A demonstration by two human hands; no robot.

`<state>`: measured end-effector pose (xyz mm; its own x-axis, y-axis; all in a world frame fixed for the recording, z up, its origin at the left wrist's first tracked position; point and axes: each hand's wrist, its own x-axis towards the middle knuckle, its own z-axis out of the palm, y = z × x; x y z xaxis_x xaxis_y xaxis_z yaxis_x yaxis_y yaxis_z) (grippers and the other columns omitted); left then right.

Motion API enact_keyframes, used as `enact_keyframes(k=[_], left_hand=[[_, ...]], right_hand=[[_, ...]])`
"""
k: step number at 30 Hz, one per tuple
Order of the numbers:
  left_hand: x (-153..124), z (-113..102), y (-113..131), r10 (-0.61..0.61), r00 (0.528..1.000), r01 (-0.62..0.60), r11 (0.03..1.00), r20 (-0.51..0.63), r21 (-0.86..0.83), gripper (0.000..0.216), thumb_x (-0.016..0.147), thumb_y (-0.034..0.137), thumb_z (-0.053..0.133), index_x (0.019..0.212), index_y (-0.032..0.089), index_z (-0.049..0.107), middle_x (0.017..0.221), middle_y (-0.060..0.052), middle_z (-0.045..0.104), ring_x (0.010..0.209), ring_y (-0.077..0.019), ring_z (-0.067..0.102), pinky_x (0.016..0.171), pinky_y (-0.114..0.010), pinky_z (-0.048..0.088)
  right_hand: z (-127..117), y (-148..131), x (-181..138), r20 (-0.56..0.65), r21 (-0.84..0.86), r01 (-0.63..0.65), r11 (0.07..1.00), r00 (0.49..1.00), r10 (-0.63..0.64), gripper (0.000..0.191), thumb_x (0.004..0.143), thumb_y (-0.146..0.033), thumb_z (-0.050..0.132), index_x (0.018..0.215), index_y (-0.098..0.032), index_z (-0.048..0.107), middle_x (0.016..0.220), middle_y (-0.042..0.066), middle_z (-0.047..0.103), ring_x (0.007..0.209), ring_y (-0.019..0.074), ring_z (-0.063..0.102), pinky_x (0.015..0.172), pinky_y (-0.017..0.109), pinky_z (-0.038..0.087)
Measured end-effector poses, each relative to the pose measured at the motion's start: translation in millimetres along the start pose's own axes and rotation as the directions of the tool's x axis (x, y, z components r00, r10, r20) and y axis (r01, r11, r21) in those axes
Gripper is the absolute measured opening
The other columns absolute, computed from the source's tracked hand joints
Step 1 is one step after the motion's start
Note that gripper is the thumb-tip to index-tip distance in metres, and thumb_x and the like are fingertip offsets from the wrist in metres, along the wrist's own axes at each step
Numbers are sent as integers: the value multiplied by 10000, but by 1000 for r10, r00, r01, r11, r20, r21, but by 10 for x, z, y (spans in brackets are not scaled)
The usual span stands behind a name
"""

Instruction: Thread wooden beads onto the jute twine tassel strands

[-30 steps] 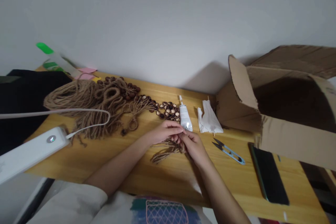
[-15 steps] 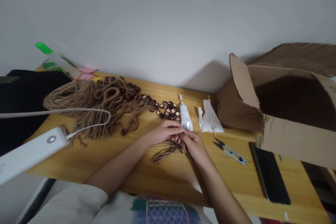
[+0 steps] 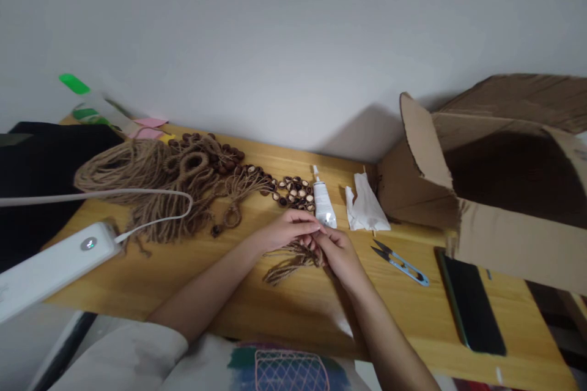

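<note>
My left hand [image 3: 287, 230] and my right hand [image 3: 339, 252] meet fingertip to fingertip over the wooden table [image 3: 257, 311]. Both pinch a small bundle of jute cords [image 3: 288, 264] whose loose ends trail to the left on the wood. Just beyond my fingers lies a white glue tube [image 3: 323, 204]. A cluster of brown wooden beads [image 3: 293, 191] sits to its left, touching a big heap of jute rope and knotted pieces [image 3: 160, 177].
Blue-handled thread snips [image 3: 401, 264] lie right of my hands, then a black phone [image 3: 472, 308]. An open cardboard box [image 3: 495, 189] fills the right side. A crumpled white bag [image 3: 365, 209] lies by the glue. A white lamp bar [image 3: 50, 266] with cable crosses the left.
</note>
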<state>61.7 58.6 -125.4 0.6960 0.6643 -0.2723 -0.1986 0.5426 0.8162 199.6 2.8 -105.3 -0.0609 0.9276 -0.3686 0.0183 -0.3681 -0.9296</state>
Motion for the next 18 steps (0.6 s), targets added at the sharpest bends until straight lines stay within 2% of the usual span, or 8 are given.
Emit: enact_keyframes(k=[18], left_hand=[[9, -5, -16, -3, 1000, 3, 1000, -7, 5, 411, 618, 460, 787, 765, 90, 689, 531, -7, 616, 465, -79, 535, 472, -212, 339]], right_hand=[[-4, -8, 0, -3, 8, -14, 1000, 1000, 14, 470, 697, -619, 629, 575, -170, 564, 426, -54, 451, 370, 67, 351, 383, 206, 249]])
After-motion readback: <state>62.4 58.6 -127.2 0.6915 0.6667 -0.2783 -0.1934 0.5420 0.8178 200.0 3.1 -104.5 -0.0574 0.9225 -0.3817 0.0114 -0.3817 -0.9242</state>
